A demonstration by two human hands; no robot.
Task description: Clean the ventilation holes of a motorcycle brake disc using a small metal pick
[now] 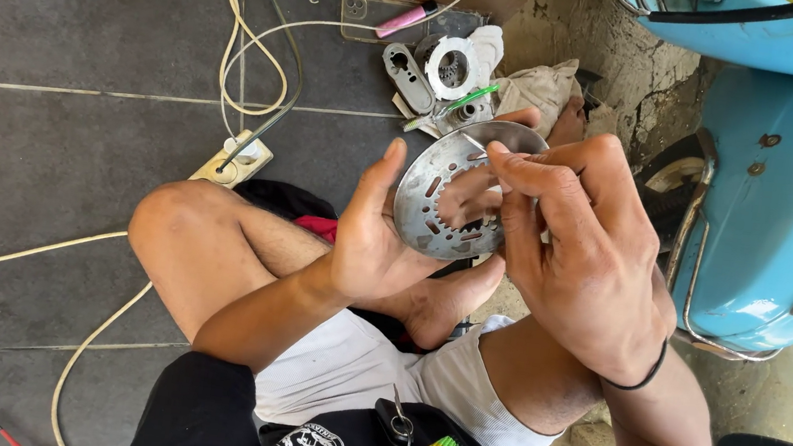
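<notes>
Both of our hands are on one round metal plate [440, 198], a dull grey disc with slots and a toothed opening cut through its middle, which we hold up in front of us above our crossed legs. Our left hand [376, 241] cradles it from below and from the left, palm turned up, thumb raised along the plate's left rim and fingers curled behind it, so that some of them show through the central opening. Our right hand [584, 256] comes over from the right, its fingers closed on the plate's upper right edge, with the forefinger [524, 168] lying across the face near the top; a black band sits on that wrist. The plate is tilted, its face turned toward us. On the dark tiled floor beyond it lie other metal parts [440, 72], a green-handled tool [467, 99], a pink pen-like object [406, 19] and a crumpled rag [544, 88]. A cream power strip [235, 161] with pale cables [238, 32] rests on the tiles to the left, and a light blue scooter [784, 190] stands just to our right.
</notes>
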